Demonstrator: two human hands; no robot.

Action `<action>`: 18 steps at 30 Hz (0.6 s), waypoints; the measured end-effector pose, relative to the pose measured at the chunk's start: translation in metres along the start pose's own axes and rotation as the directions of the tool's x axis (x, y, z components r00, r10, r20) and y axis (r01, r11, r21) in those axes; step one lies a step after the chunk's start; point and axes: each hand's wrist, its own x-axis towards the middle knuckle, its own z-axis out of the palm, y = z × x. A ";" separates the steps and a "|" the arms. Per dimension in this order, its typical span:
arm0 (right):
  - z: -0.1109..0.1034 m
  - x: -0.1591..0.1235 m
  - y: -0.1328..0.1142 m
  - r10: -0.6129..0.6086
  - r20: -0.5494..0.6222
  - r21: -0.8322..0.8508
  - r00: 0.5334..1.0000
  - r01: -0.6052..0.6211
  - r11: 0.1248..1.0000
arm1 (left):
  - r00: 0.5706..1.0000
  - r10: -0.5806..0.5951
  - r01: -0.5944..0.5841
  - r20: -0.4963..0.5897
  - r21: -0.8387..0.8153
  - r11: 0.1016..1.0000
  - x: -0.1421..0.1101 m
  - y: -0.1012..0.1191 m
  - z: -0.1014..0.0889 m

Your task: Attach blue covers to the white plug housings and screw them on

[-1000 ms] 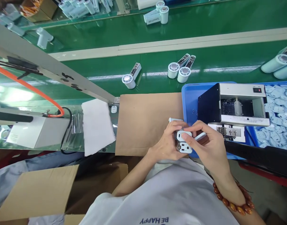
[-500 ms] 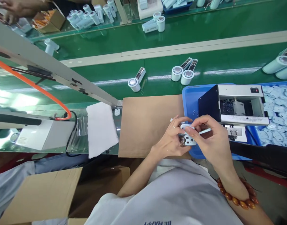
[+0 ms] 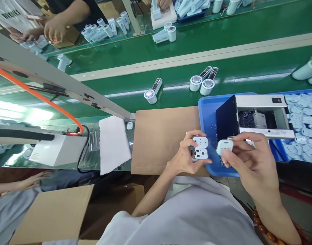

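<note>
My left hand (image 3: pixel 186 156) is closed around two small fan handles (image 3: pixel 199 148), held side by side with their white end faces turned up toward me. My right hand (image 3: pixel 250 163) pinches a small pale blue plastic cap (image 3: pixel 224 147) between thumb and fingers, a short gap to the right of the handles. Both hands hover over the near left corner of a blue tray (image 3: pixel 209 112) and the edge of a brown cardboard sheet (image 3: pixel 161 136).
A grey machine with a black plate (image 3: pixel 258 115) sits in the blue tray beside several pale blue caps (image 3: pixel 304 119). Small fans (image 3: pixel 153 92) (image 3: pixel 203 81) lie on the green conveyor (image 3: pixel 222 37). Other people's hands (image 3: pixel 53 29) work across it. An open carton (image 3: pixel 53 214) stands near left.
My right hand has drawn away to the right from the handles, carrying a pale blue cap. The left hand still holds the two handles. The view has shifted slightly.
</note>
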 end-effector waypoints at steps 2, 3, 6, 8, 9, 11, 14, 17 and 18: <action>0.000 -0.001 -0.003 -0.049 0.054 -0.100 0.997 0.054 0.993 | 1.000 0.023 -0.023 0.000 -0.004 1.000 -0.001 0.000 0.002; 0.000 -0.001 -0.003 -0.070 0.087 -0.134 0.994 0.081 0.988 | 0.999 0.034 -0.034 0.000 0.009 0.999 -0.002 0.000 0.003; 0.004 -0.002 -0.001 -0.043 0.148 -0.138 0.988 0.064 0.988 | 0.999 0.052 -0.051 -0.011 0.052 0.997 -0.005 -0.002 0.006; 0.007 -0.002 0.001 0.021 0.139 -0.095 0.990 -0.008 0.995 | 0.998 0.061 -0.060 -0.021 0.053 0.997 -0.006 -0.004 0.008; 0.009 -0.002 0.002 0.056 0.134 -0.068 0.989 -0.047 0.997 | 0.998 0.066 -0.065 -0.022 0.052 0.997 -0.007 -0.005 0.009; 0.010 -0.001 0.004 0.109 0.141 -0.027 0.984 -0.106 0.994 | 0.997 0.070 -0.069 -0.026 0.056 0.996 -0.009 -0.006 0.011; 0.010 0.001 0.007 0.182 0.203 -0.008 0.962 -0.185 0.983 | 0.998 0.044 -0.041 -0.041 0.056 0.998 -0.011 -0.006 0.013; 0.009 -0.002 0.011 0.277 0.235 0.037 0.932 -0.294 0.955 | 0.999 0.029 -0.027 -0.044 0.060 0.998 -0.011 -0.003 0.014; 0.009 -0.005 0.011 0.305 0.236 0.057 0.923 -0.326 0.943 | 0.998 0.033 -0.030 -0.048 0.068 0.997 -0.010 -0.003 0.014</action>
